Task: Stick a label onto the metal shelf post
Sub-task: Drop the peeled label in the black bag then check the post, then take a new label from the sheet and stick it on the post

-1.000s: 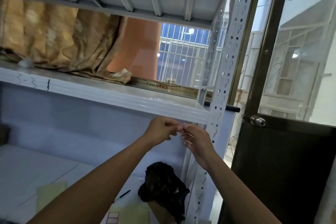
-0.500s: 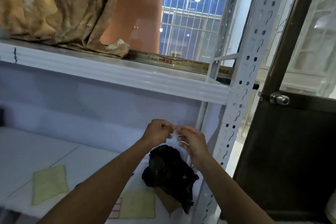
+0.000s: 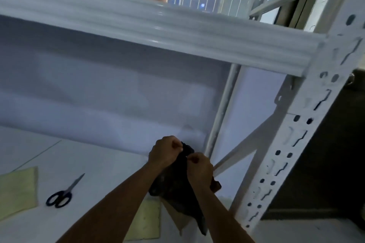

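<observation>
Left hand [image 3: 165, 151] and right hand [image 3: 198, 165] meet fingertip to fingertip, fingers curled (whatever they pinch is too small to see), short of the white perforated metal shelf post [image 3: 296, 144]. Risk: a label could fold onto itself or land crooked across the slots.

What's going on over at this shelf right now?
A person holds the left hand and right hand close together, fingers curled as if pinching something too small to see, over a black bag on the lower shelf. The metal shelf post stands to the right, untouched. Scissors lie to the left.
</observation>
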